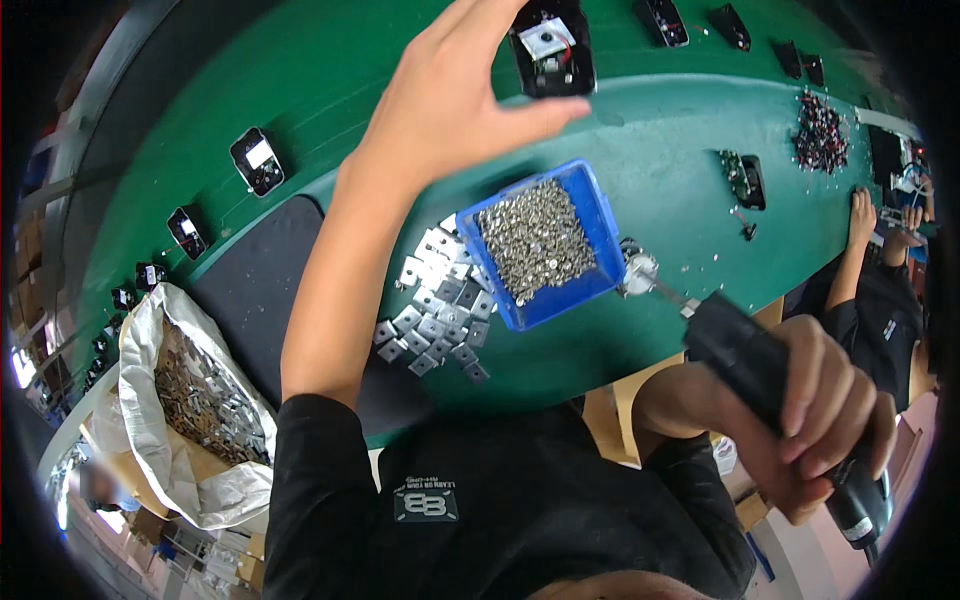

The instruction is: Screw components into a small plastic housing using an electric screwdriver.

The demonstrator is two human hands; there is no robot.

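Observation:
My left hand (435, 105) reaches toward the far edge, thumb and fingers spread apart. Beside it, on the green belt, stands a black plastic housing (585, 75) with a silver metal plate and red wire inside; whether the fingertips touch it cannot be seen. My right hand (835, 415) is wrapped round a black electric screwdriver (735, 345). Its bit points left, at a small round metal piece (640, 272) by the screw bin. The blue bin (608, 235) is full of small silver screws (535, 240). Left of it lies a loose heap of square metal plates (440, 315).
A white sack (145, 400) of metal parts stands at left, beside a black mat (250, 285). More black housings (257, 162) line the belt. To the right are an opened housing (755, 185), a heap of small parts (822, 135) and another person's arm (850, 255).

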